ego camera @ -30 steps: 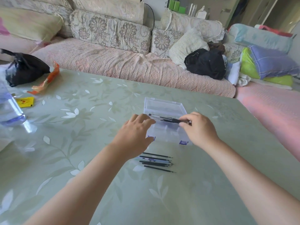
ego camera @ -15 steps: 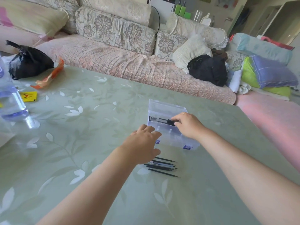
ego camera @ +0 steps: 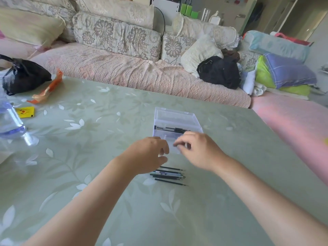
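A clear plastic box (ego camera: 174, 118) lies open on the green table, its lid tipped back. A few black pen refills (ego camera: 171, 129) lie inside it. Several more black refills (ego camera: 169, 175) lie in a row on the table just in front of the box. My left hand (ego camera: 148, 156) hovers palm down at the box's near left corner, fingers loosely curled, covering the left ends of the loose refills. My right hand (ego camera: 197, 150) is over the box's near right part, blurred, fingers loosely bent, with nothing visible in them.
A clear water bottle (ego camera: 9, 121), a yellow packet (ego camera: 25, 111), an orange wrapper (ego camera: 47, 90) and a black bag (ego camera: 23, 76) sit at the table's left. A sofa (ego camera: 138, 73) with cushions runs behind the table's far edge.
My right hand set black refills into the box, let go and drew back toward me. My left hand slid slightly nearer, off the box's front. The camera view tilted a little.
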A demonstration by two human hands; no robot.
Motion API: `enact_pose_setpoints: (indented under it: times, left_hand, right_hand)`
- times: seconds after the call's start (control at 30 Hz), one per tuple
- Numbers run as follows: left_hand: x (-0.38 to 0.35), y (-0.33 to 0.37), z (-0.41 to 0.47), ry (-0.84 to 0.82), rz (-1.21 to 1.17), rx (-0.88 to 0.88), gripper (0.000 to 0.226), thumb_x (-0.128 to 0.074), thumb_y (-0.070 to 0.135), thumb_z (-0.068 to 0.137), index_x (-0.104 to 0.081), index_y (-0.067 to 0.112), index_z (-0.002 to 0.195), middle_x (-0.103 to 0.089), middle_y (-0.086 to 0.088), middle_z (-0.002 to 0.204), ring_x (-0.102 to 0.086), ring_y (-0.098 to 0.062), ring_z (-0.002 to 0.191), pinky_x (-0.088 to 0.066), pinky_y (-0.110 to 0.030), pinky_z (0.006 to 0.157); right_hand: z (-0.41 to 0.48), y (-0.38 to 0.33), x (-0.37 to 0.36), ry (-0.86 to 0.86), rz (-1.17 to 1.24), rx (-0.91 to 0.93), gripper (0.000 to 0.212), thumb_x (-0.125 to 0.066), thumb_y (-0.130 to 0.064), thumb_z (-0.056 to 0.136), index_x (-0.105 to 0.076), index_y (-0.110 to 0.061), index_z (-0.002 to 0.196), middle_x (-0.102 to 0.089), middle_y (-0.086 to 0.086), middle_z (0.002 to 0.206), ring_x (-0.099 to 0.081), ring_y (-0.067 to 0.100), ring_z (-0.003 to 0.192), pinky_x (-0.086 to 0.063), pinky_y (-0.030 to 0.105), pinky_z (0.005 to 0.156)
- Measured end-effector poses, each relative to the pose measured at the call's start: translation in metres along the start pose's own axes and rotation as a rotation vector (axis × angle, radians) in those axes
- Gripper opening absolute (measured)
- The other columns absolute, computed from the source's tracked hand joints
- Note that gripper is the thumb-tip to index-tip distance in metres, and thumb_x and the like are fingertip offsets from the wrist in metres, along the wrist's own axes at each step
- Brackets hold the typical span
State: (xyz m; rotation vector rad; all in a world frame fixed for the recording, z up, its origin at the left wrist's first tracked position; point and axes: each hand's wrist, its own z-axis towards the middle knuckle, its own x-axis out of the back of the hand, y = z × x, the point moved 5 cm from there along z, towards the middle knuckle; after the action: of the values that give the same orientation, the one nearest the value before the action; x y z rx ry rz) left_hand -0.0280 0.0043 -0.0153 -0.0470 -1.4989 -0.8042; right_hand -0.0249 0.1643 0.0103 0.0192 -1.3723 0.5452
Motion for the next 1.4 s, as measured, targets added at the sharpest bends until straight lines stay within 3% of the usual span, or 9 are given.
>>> enact_pose_setpoints:
  times: [0.07, 0.2, 0.33, 0.57, 0.7, 0.97, 1.4]
  left_hand:
    - [-0.004, 0.0, -0.004, -0.071, 0.011, 0.013, 0.027, -0.065, 0.035, 0.087, -0.06, 0.031, 0.114, -0.059, 0.015, 0.106, -0.051, -0.007, 0.089, -0.045, -0.024, 0.078]
    - [-0.014, -0.002, -0.013, -0.18, 0.097, 0.062, 0.051, -0.07, 0.046, 0.078, -0.053, 0.033, 0.125, -0.053, 0.015, 0.118, -0.046, -0.009, 0.111, -0.044, -0.028, 0.093]
    - [-0.025, -0.007, -0.021, -0.264, 0.159, 0.12, 0.067, -0.074, 0.052, 0.072, -0.047, 0.033, 0.13, -0.047, 0.013, 0.125, -0.037, -0.01, 0.12, -0.042, -0.029, 0.093]
    - [-0.03, -0.005, -0.016, -0.311, 0.077, 0.127, 0.028, -0.074, 0.035, 0.079, -0.061, 0.031, 0.104, -0.059, 0.011, 0.106, -0.053, -0.012, 0.101, -0.046, -0.029, 0.088]
    - [-0.033, -0.003, -0.016, -0.376, 0.06, 0.146, 0.016, -0.07, 0.03, 0.084, -0.063, 0.031, 0.098, -0.061, 0.014, 0.1, -0.057, -0.011, 0.097, -0.048, -0.029, 0.085]
    - [-0.036, 0.001, -0.018, -0.374, 0.107, 0.139, 0.018, -0.065, 0.029, 0.089, -0.061, 0.028, 0.106, -0.061, 0.011, 0.108, -0.057, -0.014, 0.099, -0.046, -0.026, 0.08]
    - [-0.045, 0.01, -0.021, -0.369, 0.233, 0.113, 0.019, -0.054, 0.026, 0.097, -0.058, 0.017, 0.113, -0.056, -0.004, 0.113, -0.054, -0.024, 0.105, -0.047, -0.037, 0.087]
  right_hand:
    - [-0.021, -0.011, -0.013, -0.127, -0.042, 0.021, 0.022, -0.062, -0.033, 0.086, -0.07, -0.033, 0.107, -0.058, -0.018, 0.091, -0.046, -0.002, 0.079, -0.035, 0.019, 0.074]
    - [-0.046, -0.012, -0.036, -0.288, -0.096, -0.001, 0.047, -0.061, -0.049, 0.077, -0.058, -0.037, 0.122, -0.054, -0.014, 0.107, -0.046, 0.009, 0.108, -0.041, 0.027, 0.093]
    - [-0.045, -0.009, -0.043, -0.315, -0.128, 0.001, 0.045, -0.06, -0.047, 0.077, -0.056, -0.038, 0.121, -0.048, -0.011, 0.106, -0.043, 0.014, 0.108, -0.04, 0.03, 0.095]
    - [-0.038, -0.011, -0.041, -0.371, -0.142, 0.006, 0.026, -0.062, -0.043, 0.085, -0.06, -0.032, 0.109, -0.053, -0.01, 0.101, -0.047, 0.016, 0.106, -0.037, 0.031, 0.091]
    - [-0.037, -0.013, -0.043, -0.439, -0.192, 0.022, 0.023, -0.058, -0.04, 0.091, -0.059, -0.027, 0.11, -0.055, -0.007, 0.104, -0.047, 0.019, 0.11, -0.035, 0.033, 0.094]
    - [-0.037, -0.017, -0.049, -0.453, -0.307, 0.035, 0.028, -0.054, -0.038, 0.094, -0.054, -0.022, 0.117, -0.06, 0.002, 0.117, -0.048, 0.023, 0.116, -0.032, 0.04, 0.103]
    - [-0.042, -0.031, -0.049, -0.352, -0.445, 0.123, 0.012, -0.05, -0.024, 0.094, -0.055, -0.02, 0.103, -0.056, 0.0, 0.089, -0.049, 0.024, 0.095, -0.032, 0.039, 0.088]
